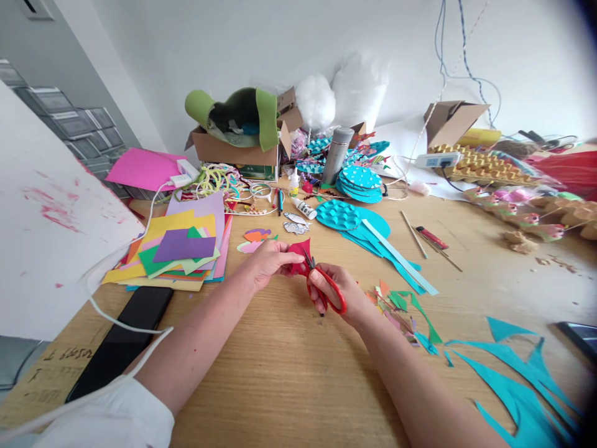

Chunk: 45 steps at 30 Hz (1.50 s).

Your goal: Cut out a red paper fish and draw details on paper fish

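Between finger and thumb, my left hand (271,260) pinches a small piece of red paper (300,250) above the middle of the table. My right hand (339,292) is wrapped round red-handled scissors (339,295), whose dark blades lie at the paper's right edge. How far the blades are apart is hard to make out. Just beyond my left hand lie small cut paper shapes (257,235) in orange, purple and pink, and two fish-like paper cut-outs (297,224). Colourful paper scraps (398,305) are scattered to the right of my right hand.
Coloured paper sheets (184,246) are stacked at left, near a black phone (122,339) crossed by a white cable. Blue offcuts (513,373) lie at right. Farther back are blue paper pieces (373,227), a glue bottle (304,208), a grey thermos (336,155) and a cardboard box (233,149).
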Available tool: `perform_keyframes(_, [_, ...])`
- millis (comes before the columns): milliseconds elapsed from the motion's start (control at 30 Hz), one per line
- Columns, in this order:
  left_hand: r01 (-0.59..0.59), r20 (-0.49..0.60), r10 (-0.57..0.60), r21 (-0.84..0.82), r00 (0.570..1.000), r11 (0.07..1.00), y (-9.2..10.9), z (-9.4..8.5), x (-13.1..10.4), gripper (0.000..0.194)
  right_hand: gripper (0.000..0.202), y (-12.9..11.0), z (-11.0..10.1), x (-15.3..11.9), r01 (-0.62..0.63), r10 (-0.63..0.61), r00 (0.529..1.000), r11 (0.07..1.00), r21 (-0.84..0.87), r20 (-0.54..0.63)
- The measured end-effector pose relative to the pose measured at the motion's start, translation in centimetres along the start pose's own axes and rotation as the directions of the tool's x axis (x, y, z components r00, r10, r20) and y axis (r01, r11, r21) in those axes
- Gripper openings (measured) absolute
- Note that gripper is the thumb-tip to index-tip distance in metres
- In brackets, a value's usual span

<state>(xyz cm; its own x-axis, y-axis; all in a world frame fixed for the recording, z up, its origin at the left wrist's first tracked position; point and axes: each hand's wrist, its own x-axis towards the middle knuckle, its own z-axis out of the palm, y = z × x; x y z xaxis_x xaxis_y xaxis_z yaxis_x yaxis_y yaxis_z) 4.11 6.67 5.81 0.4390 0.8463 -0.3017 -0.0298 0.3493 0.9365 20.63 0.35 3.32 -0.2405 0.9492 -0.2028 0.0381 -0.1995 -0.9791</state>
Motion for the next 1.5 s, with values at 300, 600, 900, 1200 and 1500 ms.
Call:
perform_keyframes(300, [-0.002,0.005,0.002,0.0,1.0,1.0,-0.01,-0.05,0.02,0.013,0.055,0.03,-0.08,-0.01,-0.014,0.014,1.0,1.0,-0.019,-0.003])
perform_keyframes(600, [0.012,0.025,-0.013,0.027,1.0,1.0,0.21,-0.15,-0.13,0.012,0.052,0.1,-0.24,0.04,-0.004,0.005,1.0,0.999,-0.043,0.027])
perform_keyframes(900, [0.015,-0.001,-0.015,0.024,1.0,1.0,0.23,-0.27,-0.14,0.016,0.049,0.34,-0.32,0.09,-0.006,0.007,1.0,1.0,-0.023,0.028])
perform_keyframes(1200, [0.004,0.008,-0.004,0.044,1.0,0.999,0.29,-0.18,-0.17,0.013,0.05,0.34,-0.27,0.14,0.001,-0.001,1.0,1.0,-0.019,0.026])
perform_keyframes(1500, [0.01,0.006,-0.01,0.029,1.0,1.0,0.22,-0.18,-0.18,0.013,0.05,0.24,-0.15,0.1,-0.002,0.002,1.0,1.0,-0.021,0.014])
